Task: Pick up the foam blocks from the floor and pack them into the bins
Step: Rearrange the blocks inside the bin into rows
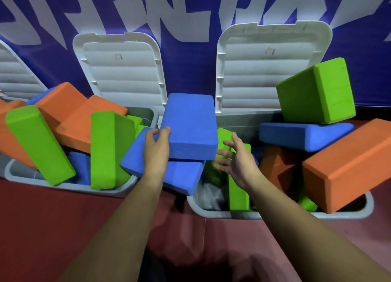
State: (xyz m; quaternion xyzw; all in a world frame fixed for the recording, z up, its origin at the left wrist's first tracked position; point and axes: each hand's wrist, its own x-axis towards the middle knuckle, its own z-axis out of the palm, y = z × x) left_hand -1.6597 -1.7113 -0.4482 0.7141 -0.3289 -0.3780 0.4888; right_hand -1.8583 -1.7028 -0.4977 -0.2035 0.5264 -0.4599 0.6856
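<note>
A blue foam block (pixel 190 125) sits between two grey bins, on top of a second blue block (pixel 179 176) that bridges them. My left hand (pixel 156 148) grips the top block's left edge. My right hand (pixel 234 159) hovers open just right of it, fingers spread, touching nothing. The left bin (pixel 127 187) is piled with green (pixel 38 144) and orange blocks (pixel 74 116). The right bin (pixel 211 212) holds a green block (pixel 239 190), an orange block (pixel 349 165), a blue block (pixel 302 135) and a green block (pixel 317 91) on top.
Both bins have white lids standing open against a blue banner wall, the left lid (pixel 122 70) and the right lid (pixel 270 66). A third lid (pixel 14 74) shows at the far left. Dark red floor (pixel 63 218) lies in front of the bins.
</note>
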